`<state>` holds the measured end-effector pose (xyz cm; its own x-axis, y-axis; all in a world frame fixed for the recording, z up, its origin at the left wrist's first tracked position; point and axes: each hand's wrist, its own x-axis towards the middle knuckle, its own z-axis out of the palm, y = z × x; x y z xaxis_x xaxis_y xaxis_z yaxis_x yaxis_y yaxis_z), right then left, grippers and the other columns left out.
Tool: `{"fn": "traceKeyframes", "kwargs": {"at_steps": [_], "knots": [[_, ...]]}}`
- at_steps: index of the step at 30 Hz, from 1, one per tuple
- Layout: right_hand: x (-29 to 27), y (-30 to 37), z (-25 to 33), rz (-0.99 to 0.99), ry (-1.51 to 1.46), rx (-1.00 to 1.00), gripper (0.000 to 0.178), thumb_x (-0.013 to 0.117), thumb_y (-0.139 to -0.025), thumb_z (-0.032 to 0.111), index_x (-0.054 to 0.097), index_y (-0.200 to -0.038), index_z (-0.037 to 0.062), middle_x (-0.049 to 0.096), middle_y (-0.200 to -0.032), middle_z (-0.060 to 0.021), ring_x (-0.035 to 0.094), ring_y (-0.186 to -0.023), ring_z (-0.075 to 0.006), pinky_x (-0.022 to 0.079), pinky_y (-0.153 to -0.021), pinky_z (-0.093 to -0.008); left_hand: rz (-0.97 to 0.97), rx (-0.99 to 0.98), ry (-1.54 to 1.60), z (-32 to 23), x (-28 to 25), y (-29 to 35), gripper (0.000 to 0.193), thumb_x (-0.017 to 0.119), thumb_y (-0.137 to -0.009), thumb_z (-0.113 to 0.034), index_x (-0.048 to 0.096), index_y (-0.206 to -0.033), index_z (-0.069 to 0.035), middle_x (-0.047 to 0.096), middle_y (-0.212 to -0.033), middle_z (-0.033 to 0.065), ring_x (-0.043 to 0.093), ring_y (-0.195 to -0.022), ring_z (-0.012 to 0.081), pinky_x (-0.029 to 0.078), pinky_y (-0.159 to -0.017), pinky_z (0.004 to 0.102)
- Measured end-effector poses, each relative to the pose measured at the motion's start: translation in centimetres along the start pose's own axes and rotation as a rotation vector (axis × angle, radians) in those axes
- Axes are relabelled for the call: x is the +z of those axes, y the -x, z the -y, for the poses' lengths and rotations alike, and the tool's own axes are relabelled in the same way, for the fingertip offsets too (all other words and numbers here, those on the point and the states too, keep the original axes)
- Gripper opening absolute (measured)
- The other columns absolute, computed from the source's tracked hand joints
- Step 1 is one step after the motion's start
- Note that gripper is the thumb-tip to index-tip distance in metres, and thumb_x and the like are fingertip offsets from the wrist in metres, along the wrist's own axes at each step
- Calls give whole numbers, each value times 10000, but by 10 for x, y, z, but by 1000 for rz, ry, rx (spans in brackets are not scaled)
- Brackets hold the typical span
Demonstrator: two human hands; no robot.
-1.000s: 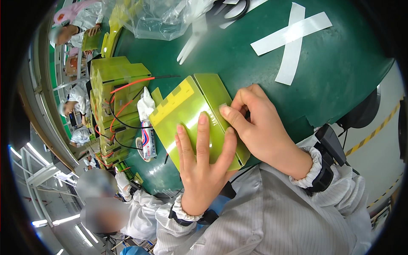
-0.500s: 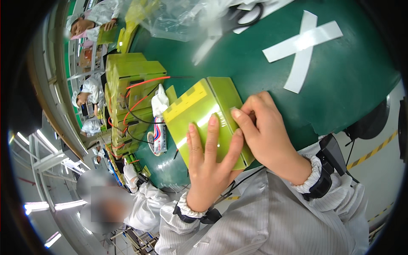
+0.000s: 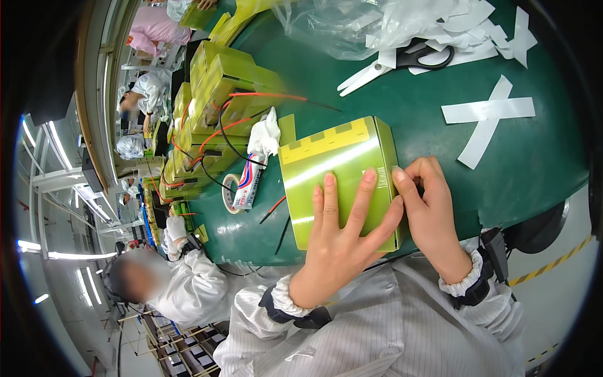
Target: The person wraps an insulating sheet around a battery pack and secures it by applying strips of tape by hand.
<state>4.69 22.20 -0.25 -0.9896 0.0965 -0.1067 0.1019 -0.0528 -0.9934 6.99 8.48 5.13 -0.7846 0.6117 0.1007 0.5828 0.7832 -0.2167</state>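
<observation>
A yellow-green box-shaped pack [image 3: 304, 200] lies on the green table in front of me, with a pale yellow strip along its far edge. My left hand [image 3: 336, 242] rests on its top face, fingers spread and stretched out. At the pack's right edge is my right hand [image 3: 433, 204], its thumb and bent forefinger pressed together against the side. Whatever sits between those fingertips is too small or hidden to make out. Left of the pack lie a white tube [image 3: 250, 182] with red and blue marks, a crumpled white cloth [image 3: 264, 133] and a tape roll [image 3: 230, 193].
Several similar packs [image 3: 229, 85] with red and black wires [image 3: 270, 95] are stacked at the left. Black-handled scissors [image 3: 408, 58] lie by white strips and clear plastic film at the back. Two crossed white strips [image 3: 488, 110] lie right. A co-worker [image 3: 195, 286] sits at my left.
The view has shifted, bringing the scissors and white strips fully into sight. Both hands stay on the pack; the right thumb and forefinger remain at its right edge.
</observation>
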Motion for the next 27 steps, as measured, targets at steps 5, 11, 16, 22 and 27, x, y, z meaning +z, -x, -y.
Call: {"fn": "traceKeyframes", "kwargs": {"at_steps": [5,11,16,22,27], "knots": [[-2,0,2,-15,-8,16,200,555,-877,146,476,-759,5,446,-794,-86,450,-641,-164,398,-571,-287,3,2,12,-2,-3,-2,522,644,-710,-366,513,-1203,-261,370,-1383,149,391,-1156,539,406,-915,561],[0,0,1,-1,-7,3,194,554,-877,146,495,-761,3,455,-798,-88,470,-643,-163,408,-579,-287,31,0,16,0,-2,1,528,644,-710,-376,513,-1208,-257,362,-1387,154,381,-1164,541,386,-933,566],[-1,0,1,-3,-23,9,203,551,-880,153,493,-759,2,454,-794,-89,472,-642,-167,411,-584,-291,25,15,-12,-1,-3,-1,543,636,-699,-489,552,-1181,-253,367,-1378,173,373,-1178,517,393,-914,564],[-2,-1,-1,-7,-13,-22,206,549,-879,151,491,-752,-1,457,-781,-90,473,-644,-169,411,-586,-294,51,10,6,-1,-6,-3,538,642,-706,-480,547,-1189,-262,361,-1375,196,370,-1189,506,384,-923,561],[0,-2,-2,14,-21,-56,201,555,-872,142,493,-751,-6,469,-789,-97,478,-645,-174,411,-588,-292,-25,-60,107,0,1,4,681,695,-630,-420,472,-1259,-286,322,-1376,259,331,-1219,518,331,-978,556]]}}
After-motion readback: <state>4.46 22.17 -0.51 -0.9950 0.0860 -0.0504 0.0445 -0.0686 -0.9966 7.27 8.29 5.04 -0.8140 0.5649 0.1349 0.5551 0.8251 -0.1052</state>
